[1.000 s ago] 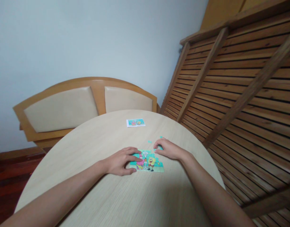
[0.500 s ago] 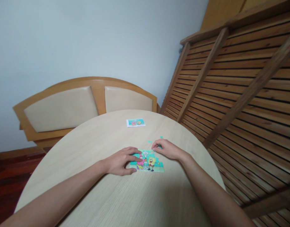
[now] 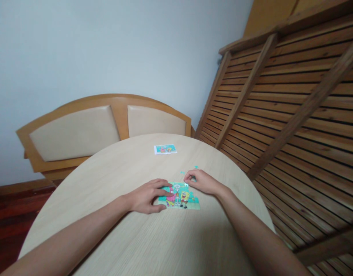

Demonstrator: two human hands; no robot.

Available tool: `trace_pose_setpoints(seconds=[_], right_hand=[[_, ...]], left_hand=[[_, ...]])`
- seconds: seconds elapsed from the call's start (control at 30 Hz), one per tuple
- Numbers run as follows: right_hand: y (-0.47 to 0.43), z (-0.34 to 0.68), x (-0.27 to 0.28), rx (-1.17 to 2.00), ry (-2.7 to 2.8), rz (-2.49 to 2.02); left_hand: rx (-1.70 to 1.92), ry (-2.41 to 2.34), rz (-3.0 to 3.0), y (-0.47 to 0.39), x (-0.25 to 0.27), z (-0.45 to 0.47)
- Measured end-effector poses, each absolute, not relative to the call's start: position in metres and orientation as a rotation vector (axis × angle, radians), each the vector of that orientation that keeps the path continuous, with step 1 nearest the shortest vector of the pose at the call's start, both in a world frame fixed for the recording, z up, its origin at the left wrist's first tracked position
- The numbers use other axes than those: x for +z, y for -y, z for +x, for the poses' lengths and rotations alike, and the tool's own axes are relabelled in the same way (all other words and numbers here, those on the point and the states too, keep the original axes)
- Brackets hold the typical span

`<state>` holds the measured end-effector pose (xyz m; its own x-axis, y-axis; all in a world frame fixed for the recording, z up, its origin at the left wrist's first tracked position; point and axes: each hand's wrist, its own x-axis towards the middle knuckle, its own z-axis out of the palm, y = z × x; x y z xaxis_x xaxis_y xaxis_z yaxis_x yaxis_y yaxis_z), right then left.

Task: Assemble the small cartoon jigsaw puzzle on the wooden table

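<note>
A jigsaw puzzle with a pink, a pale and a yellow cartoon figure on turquoise lies on the table, its upper right part uneven. My left hand rests flat with spread fingers over the puzzle's left side. At the upper right edge, my right hand has thumb and forefinger pinched on a small puzzle piece, which looks pale and shiny. Its fingertips partly cover the piece, so whether it sits flush cannot be seen. Loose turquoise pieces lie just beyond the right hand.
A small picture card showing the same figures lies farther back on the round wooden table. Behind the table stands a padded wooden headboard. A slatted wooden panel leans along the right side.
My right fingertips have shifted very slightly at the puzzle's upper edge, and the pinched piece shows more brightly. My left hand stays where it was.
</note>
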<state>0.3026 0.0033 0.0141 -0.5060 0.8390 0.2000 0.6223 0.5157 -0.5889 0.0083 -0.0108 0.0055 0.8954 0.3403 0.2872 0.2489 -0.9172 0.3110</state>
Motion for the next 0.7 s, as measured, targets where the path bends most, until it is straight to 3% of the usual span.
trace_pose_setpoints(seconds=[0.7], right_hand=[[0.005,0.299,0.034,0.149,2.548,-1.244]], left_hand=[[0.48,-0.447,2.799,0.01,0.004,0.008]])
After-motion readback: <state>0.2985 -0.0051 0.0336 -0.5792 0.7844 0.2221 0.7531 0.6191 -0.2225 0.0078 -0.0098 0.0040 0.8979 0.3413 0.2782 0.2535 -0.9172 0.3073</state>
